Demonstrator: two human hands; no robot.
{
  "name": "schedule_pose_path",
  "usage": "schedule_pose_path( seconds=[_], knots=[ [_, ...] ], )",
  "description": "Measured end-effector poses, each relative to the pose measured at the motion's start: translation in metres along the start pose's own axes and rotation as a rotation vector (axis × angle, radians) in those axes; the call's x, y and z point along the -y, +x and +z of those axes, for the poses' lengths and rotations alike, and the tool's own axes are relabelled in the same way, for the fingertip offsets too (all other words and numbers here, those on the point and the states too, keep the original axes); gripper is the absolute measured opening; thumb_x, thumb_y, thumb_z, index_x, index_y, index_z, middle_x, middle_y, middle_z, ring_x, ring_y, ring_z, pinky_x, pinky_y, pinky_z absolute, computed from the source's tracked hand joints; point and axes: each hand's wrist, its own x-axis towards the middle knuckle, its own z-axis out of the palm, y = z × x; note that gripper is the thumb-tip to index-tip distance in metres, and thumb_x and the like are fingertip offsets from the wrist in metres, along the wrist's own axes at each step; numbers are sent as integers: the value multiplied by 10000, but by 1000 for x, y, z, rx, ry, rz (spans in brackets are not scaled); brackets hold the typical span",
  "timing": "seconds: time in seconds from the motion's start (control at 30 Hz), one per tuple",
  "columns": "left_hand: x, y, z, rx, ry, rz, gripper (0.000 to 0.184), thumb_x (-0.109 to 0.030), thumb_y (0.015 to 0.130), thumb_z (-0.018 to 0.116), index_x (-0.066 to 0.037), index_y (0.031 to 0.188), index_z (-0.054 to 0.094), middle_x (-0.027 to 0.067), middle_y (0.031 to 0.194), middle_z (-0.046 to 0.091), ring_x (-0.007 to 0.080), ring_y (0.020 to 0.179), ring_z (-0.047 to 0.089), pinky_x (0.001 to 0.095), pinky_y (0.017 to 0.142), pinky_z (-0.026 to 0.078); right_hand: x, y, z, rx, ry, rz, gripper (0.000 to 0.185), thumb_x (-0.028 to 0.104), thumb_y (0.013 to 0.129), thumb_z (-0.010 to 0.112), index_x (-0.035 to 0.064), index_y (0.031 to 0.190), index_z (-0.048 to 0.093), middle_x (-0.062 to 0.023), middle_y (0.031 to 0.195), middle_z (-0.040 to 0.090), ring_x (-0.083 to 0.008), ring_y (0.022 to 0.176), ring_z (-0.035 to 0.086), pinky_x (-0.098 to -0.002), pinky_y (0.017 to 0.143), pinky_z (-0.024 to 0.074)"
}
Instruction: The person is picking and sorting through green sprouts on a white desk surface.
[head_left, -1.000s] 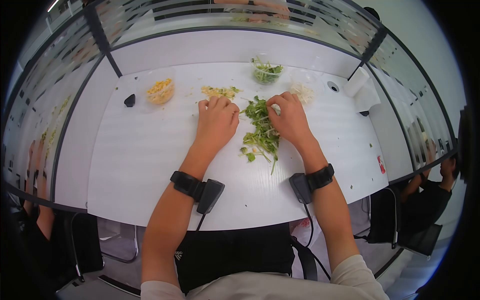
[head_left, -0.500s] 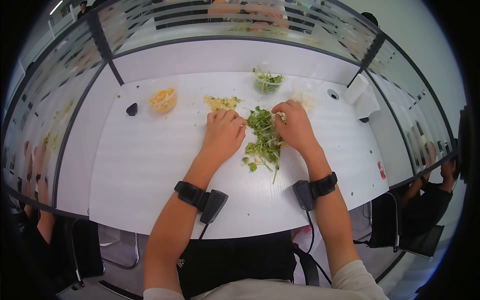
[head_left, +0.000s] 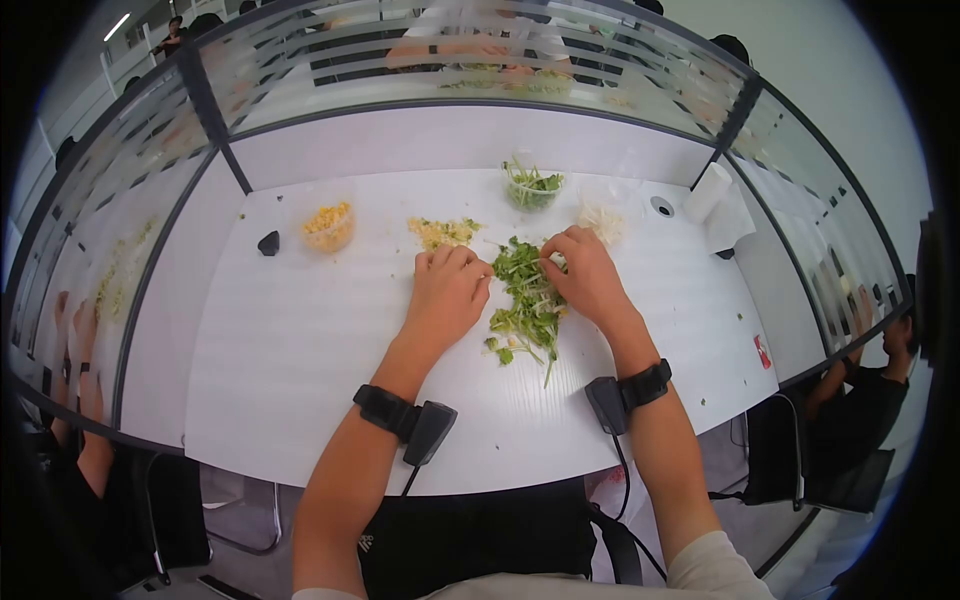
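I have greens [head_left: 528, 308] between my left grip [head_left: 450, 293], curled just beside, and right grip [head_left: 588, 272], curled at their right edge; can't tell if either pinches any.

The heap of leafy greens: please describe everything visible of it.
The heap of leafy greens is loose and uneven, with green leaves, pale stems and a few yellowish bits. It lies directly on the white table, longer front to back, with stems straying at the near end. The right hand is at its right edge; whether the left hand touches it is unclear.
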Motion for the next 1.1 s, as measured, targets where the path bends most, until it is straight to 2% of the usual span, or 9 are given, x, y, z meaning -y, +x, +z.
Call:
schedule_pose_path(
  seconds=[0.23, 0.3, 0.37, 0.47, 0.57, 0.63, 0.77, 0.87, 1.1],
  knots=[
    [0, -1, 1, -1, -11, -8, 81, -107, 860, 661, -110, 936, 687, 16, 965, 604, 216, 1011, 536, 391, 918, 350, 3, 7, -20, -156, 122, -116, 109, 34, 795, 708, 77, 872, 643, -76, 885, 588, -290, 898, 562, -398, 806, 468],
    [0, -1, 1, -3, -19, -5, 78, -106, 860, 661, -109, 934, 686, 18, 966, 603, 217, 1015, 536, 395, 921, 349, 0, 11, -32, -344, 23, -154, 137, 23, 778, 712, 79, 880, 639, -76, 901, 595, -302, 905, 562, -408, 809, 454],
    [0, -1, 2, -10, -6, 2, 77, -105, 860, 660, -108, 934, 684, 20, 966, 602, 218, 1018, 536, 397, 924, 347, -12, 12, -36, -551, -76, -29, 129, 31, 784, 714, 80, 877, 641, -83, 913, 604, -306, 910, 566, -405, 814, 445],
    [-1, -1, 2, 0, -14, -6, 78, -103, 860, 661, -108, 935, 682, 18, 967, 603, 219, 1016, 536, 398, 926, 346, -37, 9, -35, -624, -115, 172, 130, 57, 813, 709, 80, 932, 664, -99, 934, 606, -305, 923, 566, -411, 819, 445],
    [-2, -1, 3, -5, -34, -9, 80, -101, 859, 660, -108, 936, 682, 17, 966, 604, 218, 1012, 536, 398, 928, 345, -44, 2, -28, -528, -267, 255, 173, 79, 835, 703, 73, 1007, 681, -116, 948, 602, -310, 936, 564, -413, 825, 449],
    [-2, -1, 2, -8, -34, -10, 82, -100, 857, 661, -107, 937, 682, 16, 967, 606, 217, 1010, 537, 397, 931, 344, -28, 6, -26, -491, -72, 77, 220, 80, 830, 706, 64, 1050, 689, -134, 967, 597, -326, 948, 559, -416, 839, 455],
    [-2, 0, 1, -7, -30, -18, 85, -101, 856, 660, -107, 938, 682, 15, 966, 606, 216, 1012, 538, 395, 932, 344, 2, 4, -17, -89, 185, -104, 315, 128, 809, 737, 87, 1118, 690, -123, 1035, 585, -316, 998, 535, -402, 905, 455],
    [-3, 0, 2, -12, -21, -9, 85, -103, 855, 662, -106, 938, 679, 15, 966, 606, 216, 1015, 538, 395, 930, 345, 11, 2, -3, 91, 155, -76, 351, 171, 809, 728, 103, 1152, 693, -118, 1092, 571, -305, 1039, 517, -409, 952, 435],
    [-4, 1, -1, -9, -24, -2, 89, -105, 860, 657, -107, 948, 671, 19, 979, 600, 216, 1027, 535, 394, 928, 343, 5, 6, 10, 131, 33, -76, 318, 188, 807, 708, 115, 1116, 707, -118, 1104, 569, -304, 1053, 516, -419, 969, 426]
  ],
)
